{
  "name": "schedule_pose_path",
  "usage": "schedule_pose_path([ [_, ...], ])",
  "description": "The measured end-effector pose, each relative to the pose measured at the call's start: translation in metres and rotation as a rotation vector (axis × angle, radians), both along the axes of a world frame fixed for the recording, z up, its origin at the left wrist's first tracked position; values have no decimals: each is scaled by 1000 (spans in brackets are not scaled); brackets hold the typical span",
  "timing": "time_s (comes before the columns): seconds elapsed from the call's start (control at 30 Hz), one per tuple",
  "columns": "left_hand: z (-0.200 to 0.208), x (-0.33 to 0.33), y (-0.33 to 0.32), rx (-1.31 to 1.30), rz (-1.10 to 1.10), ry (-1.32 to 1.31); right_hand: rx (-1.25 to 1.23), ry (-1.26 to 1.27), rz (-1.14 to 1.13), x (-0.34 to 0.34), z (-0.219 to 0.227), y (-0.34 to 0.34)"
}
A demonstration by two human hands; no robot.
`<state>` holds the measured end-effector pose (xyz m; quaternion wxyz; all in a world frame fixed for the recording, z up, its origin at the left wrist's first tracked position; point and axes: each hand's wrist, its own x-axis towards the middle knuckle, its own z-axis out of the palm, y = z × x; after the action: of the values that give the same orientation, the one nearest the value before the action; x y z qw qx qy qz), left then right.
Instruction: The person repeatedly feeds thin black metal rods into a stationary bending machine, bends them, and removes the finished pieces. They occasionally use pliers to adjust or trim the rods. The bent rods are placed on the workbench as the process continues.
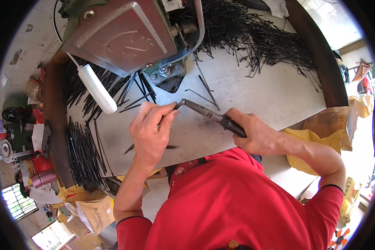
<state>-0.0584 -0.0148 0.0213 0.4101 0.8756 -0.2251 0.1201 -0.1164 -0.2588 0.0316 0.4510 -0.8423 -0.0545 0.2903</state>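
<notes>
My right hand (254,132) is closed round the black handles of a pair of long-nosed pliers (202,110), whose metal jaws point toward my left hand. Pinched between the thumb and fingers of my left hand (149,127) is a small dark metal rod (178,106); most of it is hidden by the fingers. The tip of the pliers meets this rod or lies right at it; I cannot tell how firmly it grips. Both hands are above the grey metal tabletop (254,96), near its front edge. Just beyond them lie a few loose thin black rods (206,85).
A green and reddish-brown machine (121,41) overhangs the table, with a white-handled lever (96,88) on its left. Bent black rods (262,37) are heaped at the far right, and straight ones (82,154) at the left. A raised brown rim (321,54) borders the table.
</notes>
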Motion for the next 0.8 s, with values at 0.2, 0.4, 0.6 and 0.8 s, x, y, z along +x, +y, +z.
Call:
schedule_pose_path([
  [0.2, 2, 1, -2, -89, -9, 69, -128, -382, 30, 3, 5, -8],
  [0.4, -4, -2, -6, -109, -31, 130, -174, -154, -32, -1, 47, -13],
  [0.6, -15, 12, 1, -121, 85, 268, -419, -716, 10, -31, 16, -20],
  [0.8, -14, 65, 28, -285, 248, 242, -511, -484, -445, -58, 12, -60],
])
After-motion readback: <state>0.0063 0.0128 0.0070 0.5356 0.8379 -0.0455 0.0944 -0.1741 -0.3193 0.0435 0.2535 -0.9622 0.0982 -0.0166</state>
